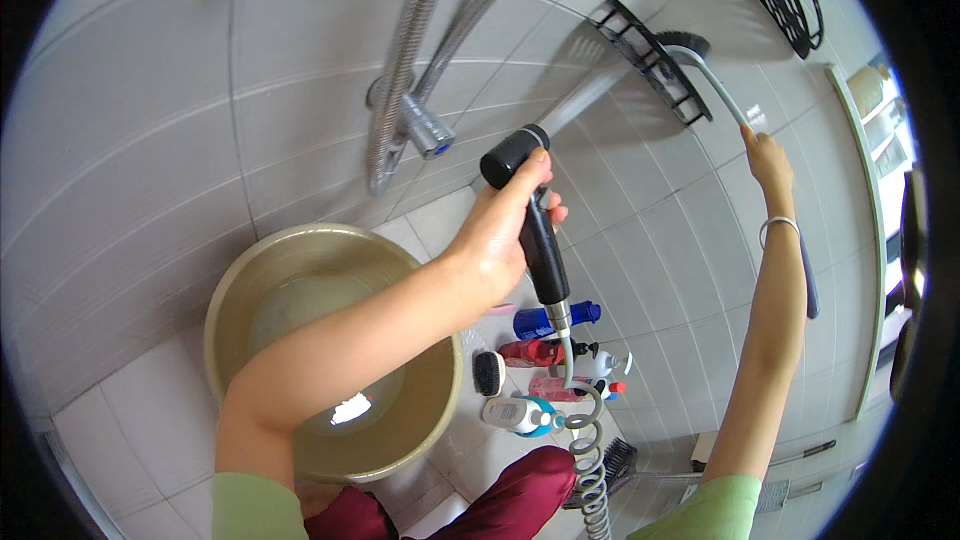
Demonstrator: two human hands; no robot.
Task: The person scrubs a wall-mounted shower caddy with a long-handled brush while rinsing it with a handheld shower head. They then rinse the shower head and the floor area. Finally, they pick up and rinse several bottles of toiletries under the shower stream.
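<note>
My left hand (499, 221) grips the black handle of a handheld sprayer (544, 247), whose coiled hose (592, 465) hangs below. A jet of water runs from its nozzle up to a black wire corner shelf (652, 60) on the tiled wall. My right hand (770, 161) is closed around the light shaft of a long-handled scrub brush (709, 71). The dark bristles of its head are at the far side of the shelf, partly hidden by it; whether they touch the shelf, I cannot tell. The brush's dark handle end shows behind my right forearm.
A large tan basin (454, 390) with water stands on the tiled floor below my left arm. Several bottles (532, 352) and a small black-bristled brush (489, 373) are right of it. A chrome valve (427, 127) and metal hoses are on the wall. Another black shelf (772, 0) hangs upper right.
</note>
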